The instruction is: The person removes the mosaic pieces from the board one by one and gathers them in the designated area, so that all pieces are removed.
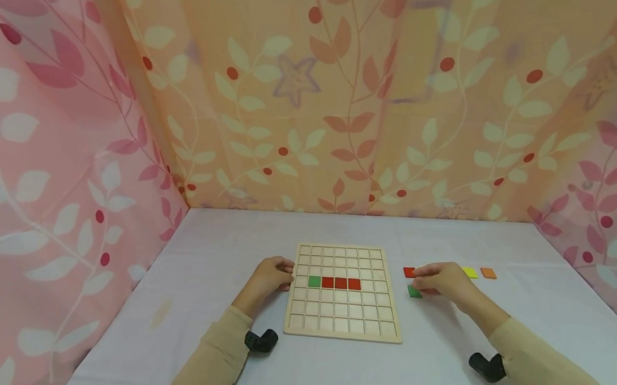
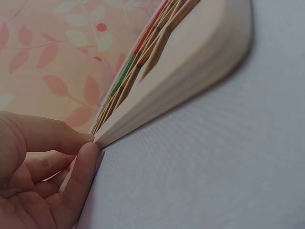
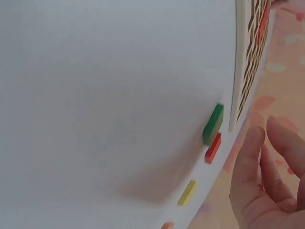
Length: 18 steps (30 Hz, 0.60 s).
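Observation:
A square wooden grid board (image 1: 343,336) lies flat on the table, with a green tile (image 1: 314,281) and three red tiles (image 1: 340,283) side by side in one row. My left hand (image 1: 268,279) rests at the board's left edge; its fingertips touch that edge in the left wrist view. To the right of the board my right hand (image 1: 443,281) hovers over a loose red tile (image 1: 409,272) and a loose green tile (image 1: 414,292), partly covering both in the head view. In the right wrist view the right thumb and fingers stand apart, with nothing between them.
A yellow tile (image 1: 470,272) and an orange tile (image 1: 488,273) lie beyond the right hand. White cloth covers the table (image 1: 225,235). Patterned curtains (image 1: 351,131) enclose the back and both sides. A black device (image 1: 261,341) is at each wrist.

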Each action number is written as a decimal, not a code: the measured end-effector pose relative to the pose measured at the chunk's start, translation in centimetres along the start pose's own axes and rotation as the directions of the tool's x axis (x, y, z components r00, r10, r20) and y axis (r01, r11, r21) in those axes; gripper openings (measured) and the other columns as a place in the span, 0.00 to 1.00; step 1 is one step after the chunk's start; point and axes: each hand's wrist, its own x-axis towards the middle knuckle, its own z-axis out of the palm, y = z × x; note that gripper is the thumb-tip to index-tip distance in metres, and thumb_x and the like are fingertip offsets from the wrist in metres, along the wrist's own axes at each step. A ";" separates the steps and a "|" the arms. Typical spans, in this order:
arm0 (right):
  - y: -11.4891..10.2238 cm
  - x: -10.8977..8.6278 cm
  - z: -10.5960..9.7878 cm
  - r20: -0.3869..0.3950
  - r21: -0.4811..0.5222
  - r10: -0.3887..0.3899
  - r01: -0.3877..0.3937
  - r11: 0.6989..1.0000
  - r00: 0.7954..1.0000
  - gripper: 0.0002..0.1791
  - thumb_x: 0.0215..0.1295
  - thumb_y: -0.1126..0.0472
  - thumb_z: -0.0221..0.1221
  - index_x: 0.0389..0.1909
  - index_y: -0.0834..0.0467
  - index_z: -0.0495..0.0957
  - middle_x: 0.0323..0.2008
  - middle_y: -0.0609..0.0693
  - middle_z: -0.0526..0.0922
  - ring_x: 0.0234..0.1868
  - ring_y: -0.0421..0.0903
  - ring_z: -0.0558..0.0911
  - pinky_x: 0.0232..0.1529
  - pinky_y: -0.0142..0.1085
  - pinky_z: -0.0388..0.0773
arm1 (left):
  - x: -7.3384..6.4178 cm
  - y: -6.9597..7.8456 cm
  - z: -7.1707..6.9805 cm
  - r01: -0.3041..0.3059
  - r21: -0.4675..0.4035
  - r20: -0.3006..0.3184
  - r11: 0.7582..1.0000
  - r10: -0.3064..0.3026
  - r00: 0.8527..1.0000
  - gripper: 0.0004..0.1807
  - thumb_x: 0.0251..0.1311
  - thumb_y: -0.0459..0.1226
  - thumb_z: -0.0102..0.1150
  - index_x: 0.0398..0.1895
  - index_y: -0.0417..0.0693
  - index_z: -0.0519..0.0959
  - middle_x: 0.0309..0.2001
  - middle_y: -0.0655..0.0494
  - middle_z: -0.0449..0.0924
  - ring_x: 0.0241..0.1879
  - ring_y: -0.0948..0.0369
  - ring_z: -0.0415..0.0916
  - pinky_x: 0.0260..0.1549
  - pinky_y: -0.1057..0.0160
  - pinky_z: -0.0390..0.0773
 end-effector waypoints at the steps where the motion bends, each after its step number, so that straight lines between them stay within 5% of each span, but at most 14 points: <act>1: -0.3 -0.1 0.3 0.009 0.015 0.000 -0.001 1.000 1.000 0.22 0.60 0.57 0.69 0.53 0.64 0.81 0.48 0.58 0.84 0.36 0.42 0.80 0.38 0.31 0.82 | 0.0 0.0 0.0 0.001 -0.002 0.001 1.000 -0.001 1.000 0.17 0.55 0.23 0.61 0.50 0.34 0.80 0.38 0.48 0.79 0.27 0.64 0.75 0.26 0.69 0.82; 6: -1.7 0.0 1.9 0.072 0.109 -0.032 0.024 0.994 0.997 0.22 0.59 0.62 0.69 0.52 0.69 0.81 0.43 0.54 0.86 0.33 0.38 0.83 0.40 0.34 0.86 | -0.1 -0.1 -0.1 0.001 -0.015 0.011 1.000 -0.001 1.000 0.17 0.55 0.24 0.61 0.50 0.35 0.80 0.38 0.49 0.79 0.28 0.63 0.76 0.26 0.69 0.82; 18: -4.1 0.6 5.6 0.126 0.141 -0.081 0.063 0.988 0.989 0.17 0.56 0.67 0.70 0.45 0.71 0.83 0.31 0.51 0.88 0.28 0.40 0.86 0.35 0.35 0.87 | 0.1 0.0 -0.1 -0.001 0.011 -0.001 1.000 0.001 1.000 0.18 0.55 0.22 0.61 0.51 0.33 0.79 0.39 0.47 0.79 0.29 0.63 0.77 0.26 0.67 0.83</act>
